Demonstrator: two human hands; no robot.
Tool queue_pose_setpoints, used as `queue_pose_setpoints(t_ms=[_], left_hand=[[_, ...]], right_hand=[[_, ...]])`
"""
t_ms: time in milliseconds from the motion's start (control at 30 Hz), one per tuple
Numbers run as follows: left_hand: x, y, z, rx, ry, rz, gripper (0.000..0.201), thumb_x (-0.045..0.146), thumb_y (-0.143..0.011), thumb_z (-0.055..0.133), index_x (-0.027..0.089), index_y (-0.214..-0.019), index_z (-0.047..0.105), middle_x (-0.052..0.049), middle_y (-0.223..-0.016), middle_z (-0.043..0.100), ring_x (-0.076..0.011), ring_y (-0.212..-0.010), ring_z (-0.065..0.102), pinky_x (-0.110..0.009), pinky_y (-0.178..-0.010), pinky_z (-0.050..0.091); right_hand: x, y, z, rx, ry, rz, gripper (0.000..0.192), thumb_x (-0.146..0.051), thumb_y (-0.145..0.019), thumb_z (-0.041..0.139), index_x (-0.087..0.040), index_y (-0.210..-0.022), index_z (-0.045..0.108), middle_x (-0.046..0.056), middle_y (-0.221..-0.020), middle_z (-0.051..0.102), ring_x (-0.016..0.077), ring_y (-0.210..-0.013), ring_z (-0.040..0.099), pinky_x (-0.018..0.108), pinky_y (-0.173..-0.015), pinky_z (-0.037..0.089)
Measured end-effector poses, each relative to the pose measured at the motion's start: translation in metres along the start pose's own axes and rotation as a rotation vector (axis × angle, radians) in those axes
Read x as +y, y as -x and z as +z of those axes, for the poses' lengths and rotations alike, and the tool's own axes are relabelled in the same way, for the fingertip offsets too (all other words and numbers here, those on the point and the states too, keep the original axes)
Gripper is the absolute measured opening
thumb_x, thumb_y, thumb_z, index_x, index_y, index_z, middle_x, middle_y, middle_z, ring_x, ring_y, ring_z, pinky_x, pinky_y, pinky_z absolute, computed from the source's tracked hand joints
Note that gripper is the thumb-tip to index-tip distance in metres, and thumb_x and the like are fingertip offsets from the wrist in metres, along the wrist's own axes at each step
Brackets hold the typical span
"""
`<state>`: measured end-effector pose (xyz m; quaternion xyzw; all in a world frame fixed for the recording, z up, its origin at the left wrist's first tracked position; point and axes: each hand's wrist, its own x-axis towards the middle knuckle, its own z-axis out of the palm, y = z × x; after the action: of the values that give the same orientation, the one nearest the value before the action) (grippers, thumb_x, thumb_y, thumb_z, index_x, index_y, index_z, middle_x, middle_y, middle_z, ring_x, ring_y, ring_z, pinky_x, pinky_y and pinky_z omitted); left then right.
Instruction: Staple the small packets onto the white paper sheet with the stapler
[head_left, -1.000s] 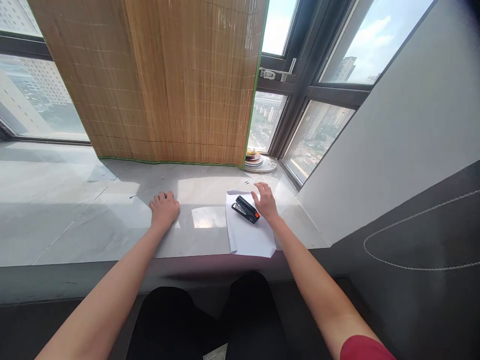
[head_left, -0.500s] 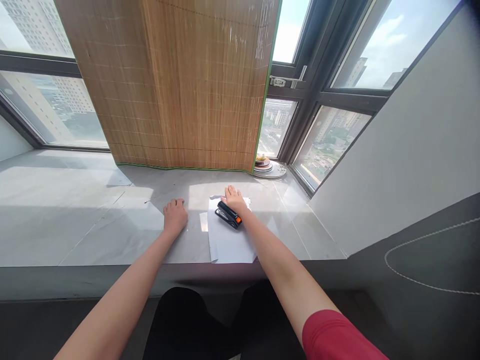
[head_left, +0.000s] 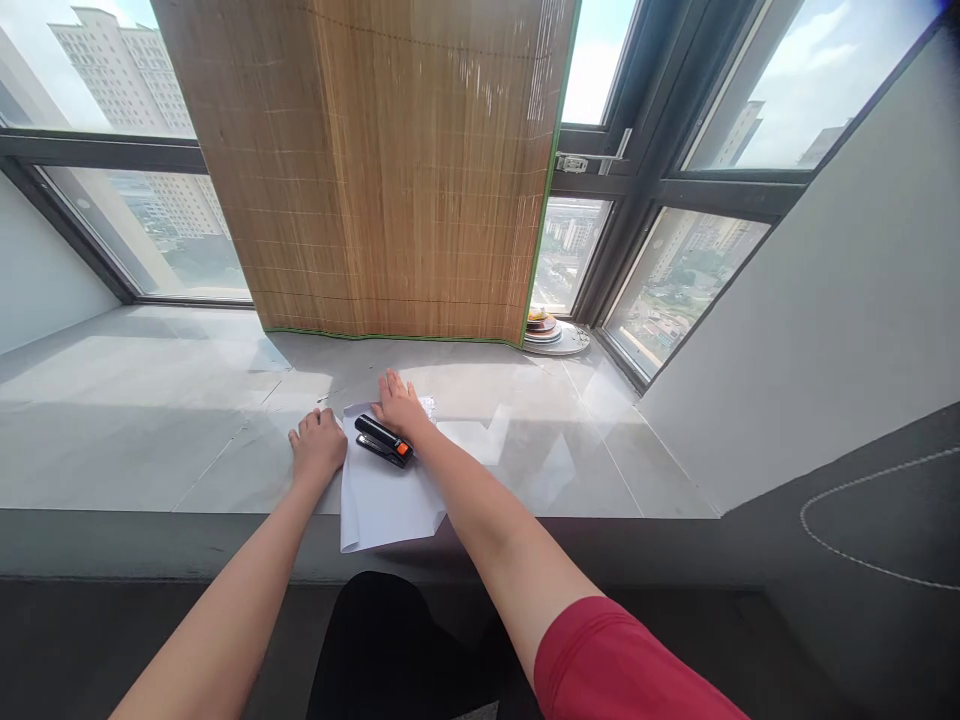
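My right hand (head_left: 401, 408) lies flat, fingers stretched out, on the far part of some white paper (head_left: 390, 508) on the window sill. Its near edge hangs over the sill's front. A black stapler (head_left: 383, 441) with an orange part rests on the paper, close beside my right hand and wrist; I cannot tell whether they touch. At the paper's left edge, my left hand (head_left: 319, 447) rests on the sill with its fingers apart and slightly bent, holding nothing I can see.
Pale tiles cover the sill (head_left: 225, 420). A bamboo blind (head_left: 405, 180) hangs over the window behind it. Several stacked plates (head_left: 556, 338) stand in the back right corner, by the window frame. On the right are a white wall (head_left: 810, 300) and a hanging cord (head_left: 847, 490).
My right hand, the paper and the stapler have moved left and slightly nearer. My left hand has shifted left too, and its fingers have spread. The view has turned slightly.
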<state>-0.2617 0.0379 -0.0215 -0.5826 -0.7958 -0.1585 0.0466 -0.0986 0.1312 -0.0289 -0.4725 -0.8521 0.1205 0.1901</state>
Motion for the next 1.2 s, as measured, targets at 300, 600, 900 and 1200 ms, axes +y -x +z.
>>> queue_pose_setpoints(t_ms=[300,600,900,1200], left_hand=[[-0.006,-0.001,0.006,0.020,0.006,0.019,0.049,0.021,-0.105,0.031,0.007,-0.144,0.056,-0.027,-0.153,0.050,-0.0410,-0.139,0.047,-0.060,-0.118,0.031],[0.043,0.030,-0.003,-0.018,0.281,0.228,0.040,0.015,-0.099,0.038,0.014,-0.127,0.067,-0.020,-0.134,0.064,-0.0333,-0.127,0.058,-0.047,-0.112,0.046],[0.103,0.073,0.006,-0.258,0.365,0.765,0.044,0.034,-0.102,0.051,0.027,-0.144,0.062,-0.008,-0.157,0.055,-0.0312,-0.148,0.046,-0.052,-0.126,0.030],[0.102,0.070,0.003,-0.204,0.383,0.760,0.040,0.043,-0.101,0.057,0.025,-0.134,0.068,-0.011,-0.145,0.060,-0.0319,-0.135,0.056,-0.051,-0.119,0.040]], right_hand=[[0.087,0.067,-0.053,-0.037,0.105,0.173,0.082,-0.048,-0.107,0.035,0.002,-0.168,0.015,0.018,-0.177,0.007,0.0288,-0.166,0.007,0.047,-0.135,0.009],[0.152,0.107,-0.086,0.022,0.179,0.348,0.076,-0.043,-0.106,0.036,0.000,-0.167,0.024,0.021,-0.176,0.015,0.0298,-0.165,0.015,0.049,-0.133,0.013],[0.123,0.100,-0.111,0.320,-0.038,0.269,0.049,-0.027,-0.108,0.027,-0.014,-0.130,0.068,0.017,-0.131,0.070,0.0265,-0.129,0.058,0.041,-0.112,0.042],[0.101,0.189,-0.101,0.263,-0.210,0.189,0.034,-0.035,-0.083,0.079,-0.019,-0.112,0.071,0.007,-0.105,0.069,0.0220,-0.096,0.063,0.033,-0.086,0.050]])
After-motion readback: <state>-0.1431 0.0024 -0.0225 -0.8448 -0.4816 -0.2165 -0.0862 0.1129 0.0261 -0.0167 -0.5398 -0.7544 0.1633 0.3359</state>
